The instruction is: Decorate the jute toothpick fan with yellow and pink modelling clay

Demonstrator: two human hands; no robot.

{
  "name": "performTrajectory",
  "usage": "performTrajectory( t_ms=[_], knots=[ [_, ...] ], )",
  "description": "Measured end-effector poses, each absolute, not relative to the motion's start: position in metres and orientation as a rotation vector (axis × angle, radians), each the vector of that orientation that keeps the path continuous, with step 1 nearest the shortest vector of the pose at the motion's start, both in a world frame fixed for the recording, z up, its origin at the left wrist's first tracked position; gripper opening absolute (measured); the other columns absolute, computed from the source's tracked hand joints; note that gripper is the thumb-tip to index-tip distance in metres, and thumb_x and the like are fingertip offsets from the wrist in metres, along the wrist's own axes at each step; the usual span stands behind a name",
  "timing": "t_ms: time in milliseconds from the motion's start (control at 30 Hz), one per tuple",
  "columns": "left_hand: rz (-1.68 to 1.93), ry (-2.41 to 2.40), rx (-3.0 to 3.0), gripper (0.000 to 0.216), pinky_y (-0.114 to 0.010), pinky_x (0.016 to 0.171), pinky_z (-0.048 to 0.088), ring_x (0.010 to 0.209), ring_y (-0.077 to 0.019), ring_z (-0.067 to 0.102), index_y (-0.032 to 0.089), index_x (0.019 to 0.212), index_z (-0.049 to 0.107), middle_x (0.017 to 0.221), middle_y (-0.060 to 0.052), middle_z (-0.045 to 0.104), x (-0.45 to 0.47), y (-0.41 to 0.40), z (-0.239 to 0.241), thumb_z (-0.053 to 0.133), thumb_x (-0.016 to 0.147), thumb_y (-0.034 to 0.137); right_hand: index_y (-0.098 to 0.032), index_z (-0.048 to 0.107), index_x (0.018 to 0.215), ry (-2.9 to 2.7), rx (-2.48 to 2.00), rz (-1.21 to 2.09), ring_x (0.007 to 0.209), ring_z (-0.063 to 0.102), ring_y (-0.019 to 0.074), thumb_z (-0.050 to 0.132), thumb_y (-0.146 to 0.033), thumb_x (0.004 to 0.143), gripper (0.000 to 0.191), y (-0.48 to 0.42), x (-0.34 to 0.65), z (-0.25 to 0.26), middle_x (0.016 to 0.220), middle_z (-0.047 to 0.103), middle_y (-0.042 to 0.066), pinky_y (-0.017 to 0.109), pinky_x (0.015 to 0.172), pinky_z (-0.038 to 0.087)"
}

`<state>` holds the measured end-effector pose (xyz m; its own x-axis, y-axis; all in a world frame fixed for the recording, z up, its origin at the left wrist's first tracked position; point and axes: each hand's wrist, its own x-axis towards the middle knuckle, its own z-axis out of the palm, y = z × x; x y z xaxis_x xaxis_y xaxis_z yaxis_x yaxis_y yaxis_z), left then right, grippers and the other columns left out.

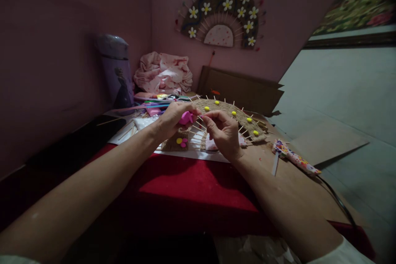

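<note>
My left hand [173, 119] is closed around a bright pink lump [185, 118] that looks like modelling clay. Close to its fingertips, my right hand [225, 133] pinches thumb and forefinger together; what lies between them is too small to make out. Both hands are raised over a half-round fan shape [227, 108] wound in brown twine, with thin sticks radiating from it. Yellow ovals dot its band. At its lower left end, a yellow oval [179, 141] sits beside pink ones [183, 143]. My right hand partly hides the spotted cloth centre [211, 143].
A flower-patterned glue gun [295, 159] with a black cord lies at right on brown board. Behind stand folded cardboard [238, 88], bundled pink cloth [163, 72] and a purple cylinder [117, 74]. A finished flowered fan [219, 16] hangs on the wall. Red cloth [192, 185] covers the near edge.
</note>
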<state>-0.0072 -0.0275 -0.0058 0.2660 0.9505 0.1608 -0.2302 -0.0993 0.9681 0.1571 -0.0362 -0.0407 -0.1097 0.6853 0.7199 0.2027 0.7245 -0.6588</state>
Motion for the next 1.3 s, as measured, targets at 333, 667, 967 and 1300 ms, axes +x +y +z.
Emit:
performTrajectory(
  t_ms=[333,667,967,1300],
  knots=[
    [1.244,0.664,1.336,0.019,-0.019,0.044,0.038,0.045,-0.0067,0.052,0.011,0.070,0.062,0.056,0.000,0.060,-0.006,-0.025,-0.011,0.079,0.066,0.020,-0.020,0.066,0.083,-1.641,-0.694,0.471,0.063,0.056,0.0111,0.068,-0.035,0.086,0.015,-0.039,0.157,-0.038,0.074,0.064,0.000,0.025,0.053,0.045],
    [1.228,0.770,1.375,0.014,-0.018,0.032,0.024,0.033,-0.0046,0.041,0.010,0.074,0.066,0.052,0.000,0.060,-0.005,-0.026,-0.009,0.071,0.077,0.023,-0.019,0.066,0.086,-1.640,-0.675,0.423,0.065,0.056,0.0112,0.068,-0.033,0.086,0.014,-0.036,0.157,-0.041,0.074,0.064,0.000,0.025,0.055,0.045],
    [1.110,0.741,1.370,0.035,-0.018,0.035,0.023,0.037,-0.0038,0.036,0.011,0.069,0.073,0.045,0.003,0.048,-0.008,-0.027,-0.011,0.079,0.069,0.046,-0.019,0.067,0.091,-1.657,-0.674,0.365,0.071,0.058,0.0128,0.067,-0.027,0.086,0.009,-0.035,0.158,-0.042,0.081,0.064,0.001,0.027,0.060,0.048],
    [1.004,0.572,1.342,0.038,-0.020,0.039,0.020,0.040,-0.0043,0.036,0.015,0.057,0.062,0.046,0.004,0.046,-0.009,-0.026,-0.019,0.082,0.067,0.045,-0.026,0.073,0.089,-1.668,-0.583,0.237,0.078,0.056,0.0139,0.070,-0.019,0.083,0.009,-0.034,0.159,-0.036,0.085,0.058,0.001,0.028,0.061,0.048]
  ],
)
